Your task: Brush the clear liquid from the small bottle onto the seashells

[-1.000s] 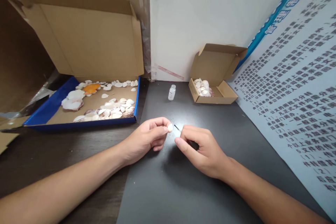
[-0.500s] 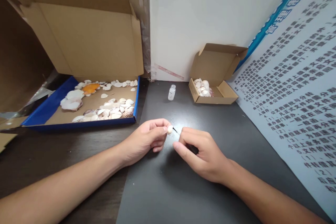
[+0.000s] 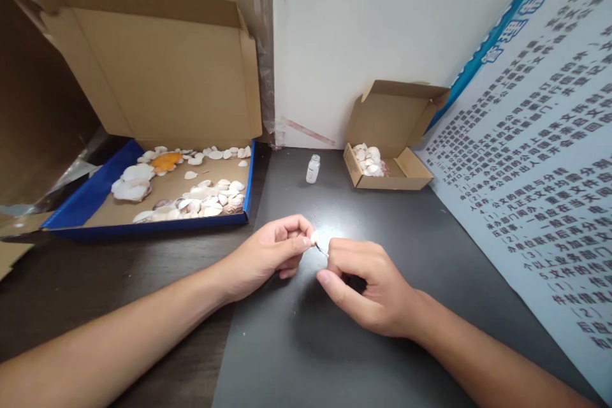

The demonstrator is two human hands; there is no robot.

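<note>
Between the thumb and fingers of my left hand (image 3: 272, 247) is a small white seashell (image 3: 313, 238), mostly covered by the fingertips. My right hand (image 3: 373, 284) is closed around a thin brush (image 3: 322, 250). Its dark tip points left and appears to meet the shell's edge; the handle is largely hidden in my curled fingers. Beyond both hands, a small glass bottle (image 3: 313, 169) with a white label stands upright with no cap on it.
At left, an open blue-edged cardboard box (image 3: 172, 228) holds several white shells and an orange one (image 3: 166, 160). A smaller open box (image 3: 392, 183) with shells sits at back right. A printed poster (image 3: 540, 204) borders the dark tabletop (image 3: 287, 350) on the right.
My left fingers have turned the shell, so less of it shows. The brush tip has shifted slightly down and stays by the shell's edge.
</note>
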